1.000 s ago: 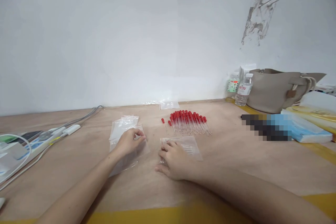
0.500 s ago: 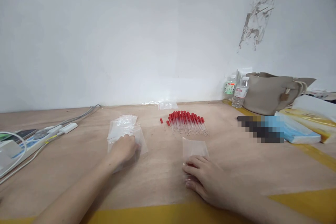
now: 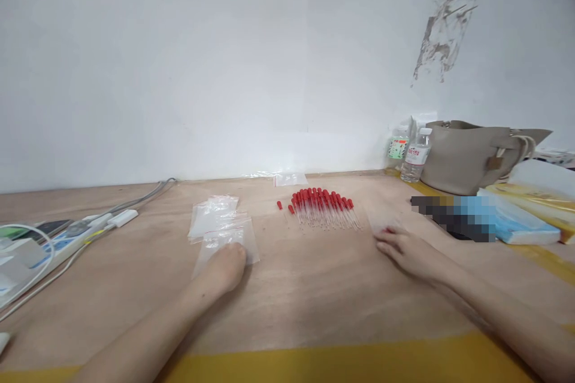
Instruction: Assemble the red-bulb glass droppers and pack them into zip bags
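Note:
My left hand [image 3: 231, 264] is closed at the near edge of a loose pile of clear zip-lock bags [image 3: 214, 215], its fingertips hidden behind the knuckles, seemingly on the front bag [image 3: 249, 239]. Further right, my right hand [image 3: 406, 249] rests low over the table with bent fingers on another clear plastic bag [image 3: 380, 218]. A small red spot shows by its fingertips; I cannot make out what it is. Between the hands, further back, lie several droppers [image 3: 321, 206] with red bulbs and thin clear stems, bulbs pointing to the wall. One dropper [image 3: 280, 206] sits apart at their left.
A power strip [image 3: 58, 245] with cables lies at the left. On the right are two bottles [image 3: 415, 155], a grey-brown bag [image 3: 467, 155], a blue-and-white pack [image 3: 525, 221] and a blurred dark object. A flat clear bag [image 3: 290, 179] lies by the wall.
My right hand has slid right and away from me, and the clear bag under it has moved along. My left hand has shifted slightly right at the pile. The view has turned a little.

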A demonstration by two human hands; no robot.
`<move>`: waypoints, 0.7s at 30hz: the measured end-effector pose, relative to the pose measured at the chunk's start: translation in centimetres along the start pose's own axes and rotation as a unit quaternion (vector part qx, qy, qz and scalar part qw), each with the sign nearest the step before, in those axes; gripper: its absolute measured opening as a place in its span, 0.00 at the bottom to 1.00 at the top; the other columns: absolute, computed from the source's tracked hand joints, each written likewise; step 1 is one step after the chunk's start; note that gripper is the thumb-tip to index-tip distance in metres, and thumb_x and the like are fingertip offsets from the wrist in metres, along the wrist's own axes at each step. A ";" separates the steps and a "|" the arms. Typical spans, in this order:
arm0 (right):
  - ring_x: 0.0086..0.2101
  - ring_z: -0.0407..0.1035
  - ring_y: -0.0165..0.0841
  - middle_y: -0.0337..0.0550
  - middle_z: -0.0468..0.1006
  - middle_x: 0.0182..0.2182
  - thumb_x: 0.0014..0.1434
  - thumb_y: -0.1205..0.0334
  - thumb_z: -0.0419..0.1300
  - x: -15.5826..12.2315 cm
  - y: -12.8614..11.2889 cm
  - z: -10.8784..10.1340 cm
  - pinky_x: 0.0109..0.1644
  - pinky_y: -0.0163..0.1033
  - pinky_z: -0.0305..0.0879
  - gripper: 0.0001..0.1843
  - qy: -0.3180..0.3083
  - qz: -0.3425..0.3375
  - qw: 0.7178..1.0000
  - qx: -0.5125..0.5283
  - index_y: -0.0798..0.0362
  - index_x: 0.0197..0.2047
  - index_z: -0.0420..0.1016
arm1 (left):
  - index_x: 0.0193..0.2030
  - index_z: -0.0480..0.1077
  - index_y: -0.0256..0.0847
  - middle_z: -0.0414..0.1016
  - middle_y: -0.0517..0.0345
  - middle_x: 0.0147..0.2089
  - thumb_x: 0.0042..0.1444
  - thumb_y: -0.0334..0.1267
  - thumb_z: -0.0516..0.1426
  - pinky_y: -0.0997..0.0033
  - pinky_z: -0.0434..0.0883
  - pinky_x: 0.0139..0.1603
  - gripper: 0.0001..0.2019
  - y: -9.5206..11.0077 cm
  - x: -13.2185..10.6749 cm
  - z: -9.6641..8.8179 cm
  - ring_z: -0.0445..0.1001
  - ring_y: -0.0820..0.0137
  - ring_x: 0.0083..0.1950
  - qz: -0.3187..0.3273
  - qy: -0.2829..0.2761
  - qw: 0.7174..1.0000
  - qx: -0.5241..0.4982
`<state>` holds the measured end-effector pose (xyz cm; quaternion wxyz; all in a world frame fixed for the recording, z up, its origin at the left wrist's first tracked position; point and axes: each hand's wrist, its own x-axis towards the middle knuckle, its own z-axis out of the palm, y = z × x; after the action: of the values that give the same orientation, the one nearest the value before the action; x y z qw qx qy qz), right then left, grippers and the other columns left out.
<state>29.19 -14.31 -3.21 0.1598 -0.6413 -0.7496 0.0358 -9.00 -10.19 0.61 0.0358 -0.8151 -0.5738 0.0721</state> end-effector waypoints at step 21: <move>0.35 0.65 0.34 0.45 0.71 0.31 0.57 0.59 0.50 5.2 -7.0 1.5 0.40 0.39 0.60 0.09 0.204 -0.215 0.944 0.144 0.53 0.35 0.70 | 0.62 0.48 0.42 0.49 0.49 0.63 0.58 0.49 0.46 0.57 0.50 0.60 0.27 3.7 -0.3 -0.2 0.47 0.59 0.63 0.308 0.083 0.941 -0.112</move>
<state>21.46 -10.28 -1.79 0.4039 -0.4285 -0.8079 -0.0240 -5.65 -11.70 0.35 -0.0325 -0.9536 -0.2944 -0.0533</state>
